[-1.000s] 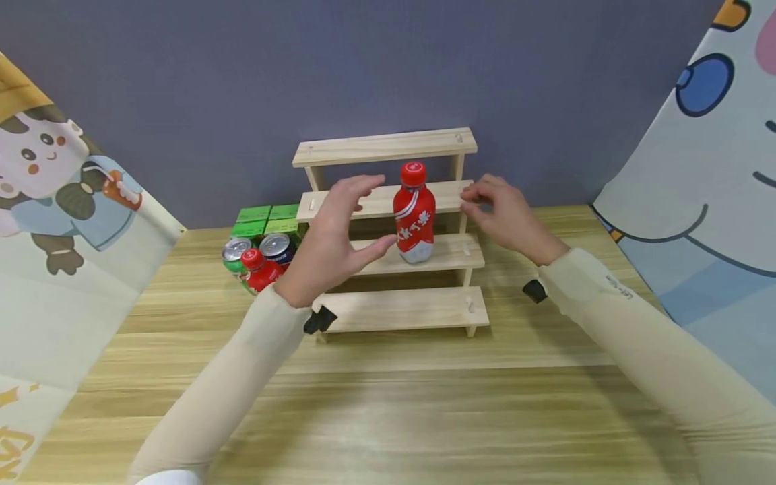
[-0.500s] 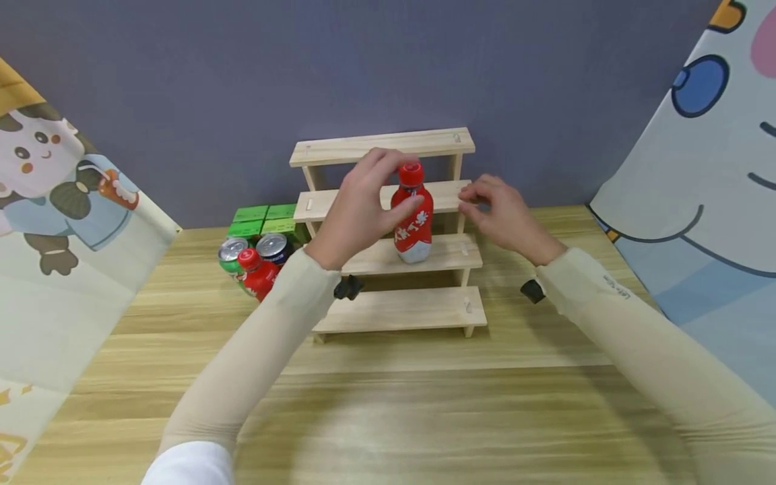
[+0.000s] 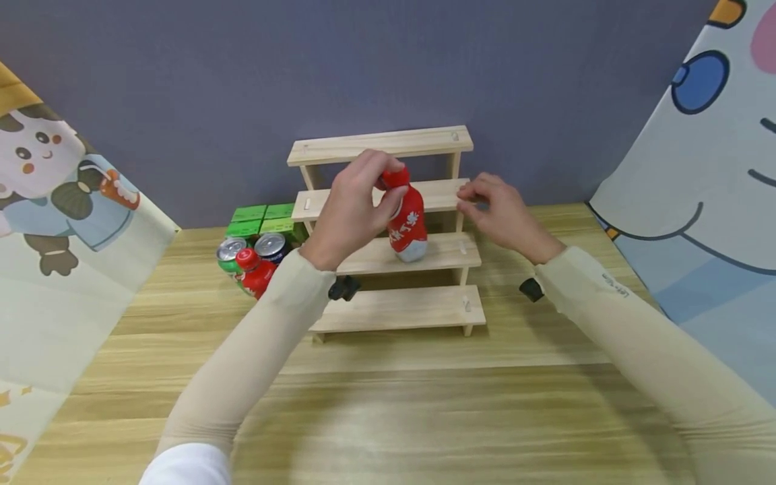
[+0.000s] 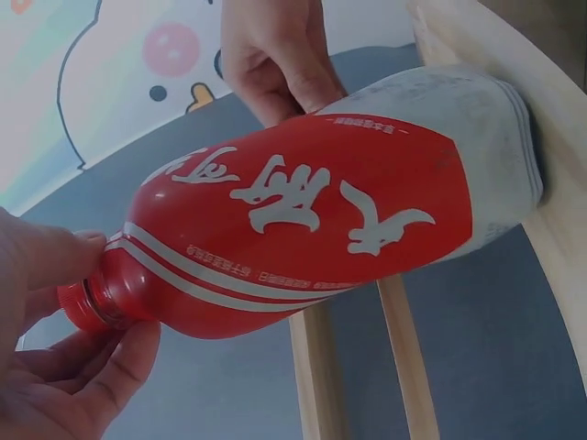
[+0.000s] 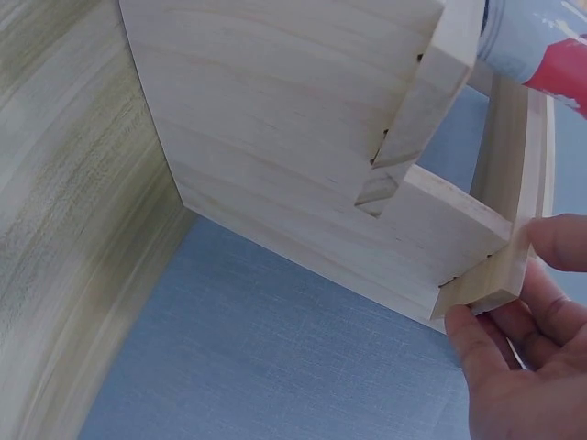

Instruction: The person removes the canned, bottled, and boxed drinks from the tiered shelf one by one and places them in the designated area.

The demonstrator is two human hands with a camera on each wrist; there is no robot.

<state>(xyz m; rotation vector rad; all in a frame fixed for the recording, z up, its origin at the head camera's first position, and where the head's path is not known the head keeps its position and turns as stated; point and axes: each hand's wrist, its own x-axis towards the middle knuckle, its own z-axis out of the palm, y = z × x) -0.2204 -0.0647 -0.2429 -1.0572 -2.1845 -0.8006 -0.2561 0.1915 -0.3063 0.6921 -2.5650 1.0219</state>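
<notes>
A red plastic drink bottle (image 3: 409,219) with white lettering and a pale bottom stands on the second step from the bottom of the wooden step rack (image 3: 400,308). Its top leans to the left. My left hand (image 3: 354,209) pinches it round the cap and neck, thumb on one side and fingers on the other; the left wrist view shows the whole front of the bottle (image 4: 303,211). To the right, my right hand (image 3: 500,212) holds the end of the rack's second-highest board (image 5: 503,280), with thumb and fingertips on its edges.
Left of the rack stand another red bottle (image 3: 257,275), a green can (image 3: 231,250), a dark blue can (image 3: 272,246) and several green boxes (image 3: 263,219). A grey wall (image 3: 388,67) rises behind the rack, with printed panels at both sides.
My left hand has moved right from beside the bottle, closed round its cap and neck, and the bottle's top has tipped left. The right hand stays at the board's end.
</notes>
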